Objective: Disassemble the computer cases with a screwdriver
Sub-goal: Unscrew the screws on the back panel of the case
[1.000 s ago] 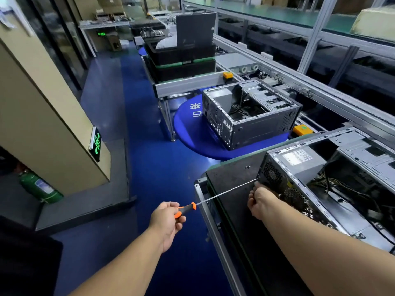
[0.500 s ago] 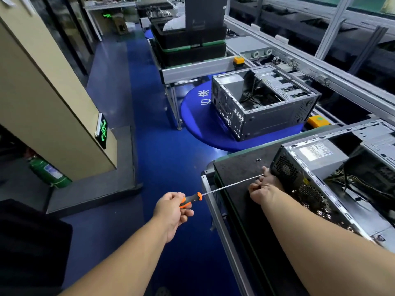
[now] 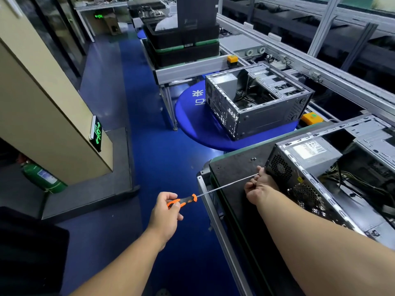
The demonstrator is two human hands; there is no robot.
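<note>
An open grey computer case (image 3: 333,180) lies on a black workbench (image 3: 233,167) at the right, its rear panel facing me. My left hand (image 3: 165,212) grips the orange and black handle of a long screwdriver (image 3: 226,184) out over the floor. The thin shaft runs up and right to the case's rear lower corner. My right hand (image 3: 259,186) is curled there, pinching the shaft's tip end against the case. A loose screw (image 3: 253,159) lies on the bench just above that hand. A second open case (image 3: 256,101) sits farther back on a round blue table (image 3: 192,124).
A beige pillar (image 3: 42,107) with a green exit sign (image 3: 97,133) stands at the left, a green fire extinguisher (image 3: 42,178) at its base. Stacked black trays (image 3: 183,45) sit on a far bench. A conveyor rail (image 3: 320,67) runs along the right. Blue floor lies between.
The camera has tilted down a little, so everything sits higher in view. Both hands keep their hold on the screwdriver at the case corner.
</note>
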